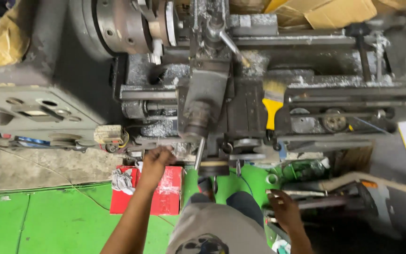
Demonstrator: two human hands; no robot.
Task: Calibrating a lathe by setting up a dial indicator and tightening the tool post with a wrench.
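Steel lathe (212, 94); left hand (156, 157) raised to it; right hand (283, 207) low.

I see the lathe bed (306, 80) running across the upper view, grey and dusted with pale metal chips. A yellow-handled brush (272, 104) lies on it, just right of the carriage (207, 94). Below, the green floor (48, 216) carries a red box (167, 193) with a crumpled rag (122, 181) at its left edge.
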